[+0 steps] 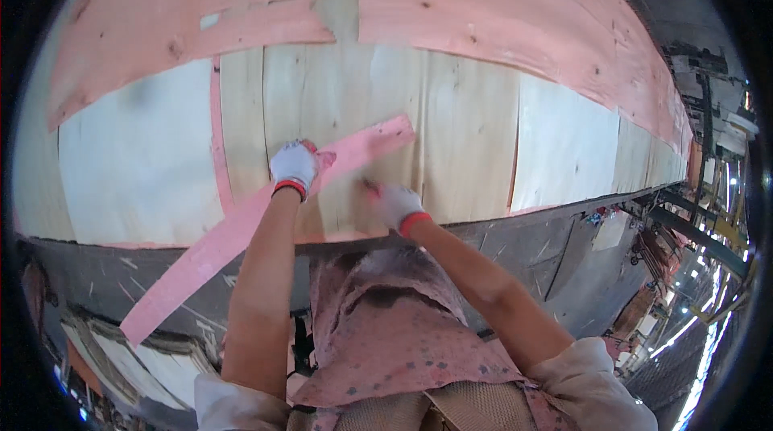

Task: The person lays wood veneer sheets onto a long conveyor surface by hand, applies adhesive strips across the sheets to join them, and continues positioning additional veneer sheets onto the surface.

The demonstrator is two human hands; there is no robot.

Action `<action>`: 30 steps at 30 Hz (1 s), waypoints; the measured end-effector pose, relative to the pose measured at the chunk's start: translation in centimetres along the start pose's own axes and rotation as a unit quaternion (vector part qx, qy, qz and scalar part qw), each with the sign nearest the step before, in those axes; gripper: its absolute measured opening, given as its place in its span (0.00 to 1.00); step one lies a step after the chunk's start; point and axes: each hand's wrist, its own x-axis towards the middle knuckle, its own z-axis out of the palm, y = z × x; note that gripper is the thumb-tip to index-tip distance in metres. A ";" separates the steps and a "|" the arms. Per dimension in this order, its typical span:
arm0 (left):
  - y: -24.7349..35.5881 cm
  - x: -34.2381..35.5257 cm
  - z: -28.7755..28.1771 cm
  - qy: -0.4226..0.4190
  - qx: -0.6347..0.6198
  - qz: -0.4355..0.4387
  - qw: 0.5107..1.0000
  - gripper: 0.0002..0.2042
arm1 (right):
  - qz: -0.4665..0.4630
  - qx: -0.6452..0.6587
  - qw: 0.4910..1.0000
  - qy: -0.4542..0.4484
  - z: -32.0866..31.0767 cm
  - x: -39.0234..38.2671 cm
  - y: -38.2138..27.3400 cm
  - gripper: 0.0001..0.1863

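My left hand (295,167), in a white glove with red cuff, grips a long pink veneer strip (196,268), which slants from beyond the work surface's near edge up to the middle of the pale wooden sheets (471,129). My right hand (394,204), similarly gloved and blurred, is below the strip's upper part and a little right of my left hand. Its fingers are curled around a small dark item at their tips, too blurred to identify. Broad pink sheets (499,4) lie across the far part of the surface, above the pale pieces.
The stack's near edge (555,208) runs across in front of my pink apron (403,334). Stacked pale boards (137,358) sit low at the left. Metal beams (696,234) and clutter stand at the right beyond the surface.
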 end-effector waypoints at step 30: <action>-2.9 2.9 -0.3 -0.049 -0.049 -0.012 0.998 0.35 | -0.273 -0.044 0.849 0.451 -22.4 10.1 -9.1 0.17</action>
